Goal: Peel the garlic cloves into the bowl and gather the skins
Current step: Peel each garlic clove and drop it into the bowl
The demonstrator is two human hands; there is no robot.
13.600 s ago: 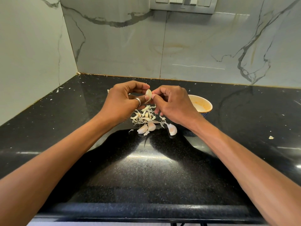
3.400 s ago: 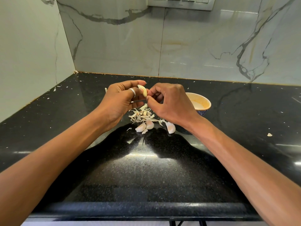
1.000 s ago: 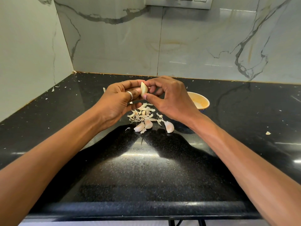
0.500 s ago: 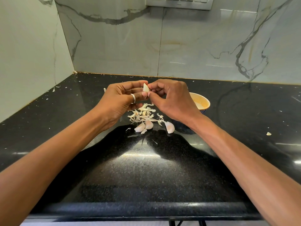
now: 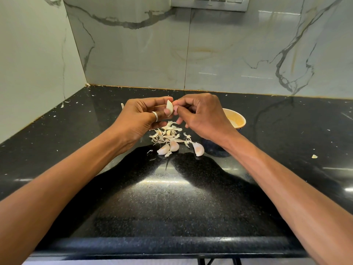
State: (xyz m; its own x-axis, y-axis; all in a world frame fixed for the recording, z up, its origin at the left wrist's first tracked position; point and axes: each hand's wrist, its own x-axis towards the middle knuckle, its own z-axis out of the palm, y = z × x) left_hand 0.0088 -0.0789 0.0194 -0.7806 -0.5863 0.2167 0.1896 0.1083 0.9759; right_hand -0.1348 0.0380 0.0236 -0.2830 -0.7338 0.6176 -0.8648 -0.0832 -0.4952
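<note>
Pinching a pale cream garlic clove [image 5: 169,109] between thumb and forefinger, the left hand [image 5: 140,119] holds it in the air above the glossy black speckled stone countertop [image 5: 172,207], over the far side of the loose heap of papery beige garlic skins [image 5: 168,133]. The clove stands nearly upright: its long axis runs up and down with a small lean, the pointed tip is upward and away from the person, and the wider end is down by the left thumb. The right hand [image 5: 202,119] meets it from the other side, with the forefinger tip and thumb tip pressed on the right edge of the clove and the other fingers curled under; if a piece of skin is between these tips, I cannot tell. A thin silver ring [image 5: 155,116] is on one finger of the left hand. Three unpeeled pinkish-white cloves [image 5: 174,145] lie on the countertop at the near edge of the skins, two touching and one apart to the right. The small round bowl with yellow inside [image 5: 238,119] stands just behind the right wrist, partly hidden by it. Compared with half a second ago, more of the clove's body shows between the fingertips, where before only its tip was seen; the skins, the three cloves and the bowl lie in the same places.
</note>
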